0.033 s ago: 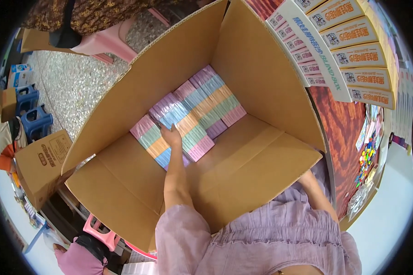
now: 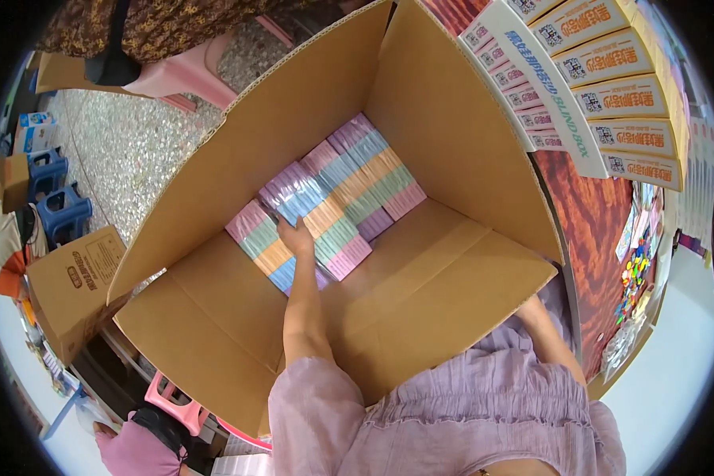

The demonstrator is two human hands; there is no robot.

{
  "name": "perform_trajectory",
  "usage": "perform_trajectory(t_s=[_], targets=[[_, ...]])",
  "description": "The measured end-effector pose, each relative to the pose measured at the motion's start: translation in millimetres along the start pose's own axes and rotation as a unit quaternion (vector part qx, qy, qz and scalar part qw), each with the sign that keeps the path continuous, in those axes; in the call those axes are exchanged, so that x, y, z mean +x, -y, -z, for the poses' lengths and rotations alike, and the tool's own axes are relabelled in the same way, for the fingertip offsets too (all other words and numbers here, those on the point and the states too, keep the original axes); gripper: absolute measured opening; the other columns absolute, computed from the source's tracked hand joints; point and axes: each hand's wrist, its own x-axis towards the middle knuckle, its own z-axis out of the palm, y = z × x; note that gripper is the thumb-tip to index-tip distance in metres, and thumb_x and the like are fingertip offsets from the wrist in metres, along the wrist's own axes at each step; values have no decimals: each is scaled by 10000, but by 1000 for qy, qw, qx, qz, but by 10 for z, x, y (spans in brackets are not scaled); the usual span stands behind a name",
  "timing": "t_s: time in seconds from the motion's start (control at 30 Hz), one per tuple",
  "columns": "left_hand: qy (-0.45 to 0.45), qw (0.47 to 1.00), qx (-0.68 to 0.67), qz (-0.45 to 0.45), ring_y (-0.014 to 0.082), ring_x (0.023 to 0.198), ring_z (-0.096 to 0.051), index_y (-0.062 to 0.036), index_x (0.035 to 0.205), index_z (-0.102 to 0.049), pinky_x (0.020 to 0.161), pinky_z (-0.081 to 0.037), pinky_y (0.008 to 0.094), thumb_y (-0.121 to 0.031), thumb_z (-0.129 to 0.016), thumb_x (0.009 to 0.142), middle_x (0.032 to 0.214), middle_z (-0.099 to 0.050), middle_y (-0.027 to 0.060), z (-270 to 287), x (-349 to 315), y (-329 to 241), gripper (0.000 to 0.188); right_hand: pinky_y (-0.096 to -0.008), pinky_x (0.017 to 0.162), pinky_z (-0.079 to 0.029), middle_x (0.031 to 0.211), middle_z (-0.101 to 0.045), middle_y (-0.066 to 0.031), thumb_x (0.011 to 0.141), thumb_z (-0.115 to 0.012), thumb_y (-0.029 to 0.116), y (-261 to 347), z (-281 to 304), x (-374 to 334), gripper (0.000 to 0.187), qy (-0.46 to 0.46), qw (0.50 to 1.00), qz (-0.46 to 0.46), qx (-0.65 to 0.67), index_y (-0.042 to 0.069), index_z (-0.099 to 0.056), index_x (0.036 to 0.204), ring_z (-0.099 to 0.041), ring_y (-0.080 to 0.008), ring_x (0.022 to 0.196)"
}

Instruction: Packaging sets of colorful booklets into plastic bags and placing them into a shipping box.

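1. Several blocks of small pastel boxes point(image 2: 323, 216), striped pink, green, orange, blue and purple, sit side by side at the bottom of a large open cardboard carton point(image 2: 452, 143); shiny clear film shows on some.
2. The left hand point(image 2: 296, 236) reaches down into the carton onto these boxes, at the dark seam between the left block and the middle one.
3. Its fingers point(image 2: 282, 227) point into that seam, thumb a little apart; whether they grip a block, I cannot tell.
4. The right hand point(image 2: 529, 309) is mostly hidden beyond the near flap point(image 2: 444, 282), so how far its fingers are open, or what they hold, I cannot tell.
5. Right of the carton is a red wood-grained desk point(image 2: 559, 210), with a white display box point(image 2: 551, 99), orange-and-white boxes point(image 2: 623, 95) and small multicoloured pieces point(image 2: 635, 274).
6. On the left are a closed carton point(image 2: 79, 278) and blue plastic stools point(image 2: 63, 208).
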Motion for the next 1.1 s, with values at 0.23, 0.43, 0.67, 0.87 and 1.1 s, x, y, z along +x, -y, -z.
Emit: perform_trajectory(t_s=[0.23,0.43,0.67,0.87,1.1], targets=[[-38,994,-101,22,345,1093,-467,-10,1189,-476,954,-393,417,-246,-852,660,1184,-468,193,-91,-20,-227,690,-387,823,-500,1113,-636,-137,828,-684,159,35,38,-6,325,21,1000,-10,-2,16,-623,1113,-596,-257,985],[-103,985,-115,74,369,1147,-459,4,1272,-432,1005,-370,442,-308,-881,619,1222,-469,236,-70,41,-275,852,-390,831,-498,1125,-634,-141,833,-679,159,-2,-8,9,315,8,1000,1,4,19,-627,1111,-591,-257,995],[81,971,-170,148,337,1248,-428,79,1334,-350,1056,-345,407,-246,-892,611,1343,-427,253,-131,38,-455,960,-388,852,-491,1141,-629,-137,838,-675,158,66,87,7,313,22,998,-54,-10,28,-628,1119,-581,-247,1016],[93,933,-313,153,249,1242,-420,49,1404,-247,1058,-330,338,-133,-839,703,1381,-406,158,-105,111,-106,935,-381,844,-493,1130,-632,-137,838,-678,158,127,28,16,307,7,1000,-17,-8,22,-630,1109,-582,-242,1012],[114,915,-308,233,212,1161,-513,60,1286,-472,982,-390,328,-109,-714,825,1305,-534,141,79,259,121,548,-384,861,-488,1145,-627,-136,835,-683,168,136,12,28,322,27,999,-31,7,22,-626,1116,-575,-238,1028]])
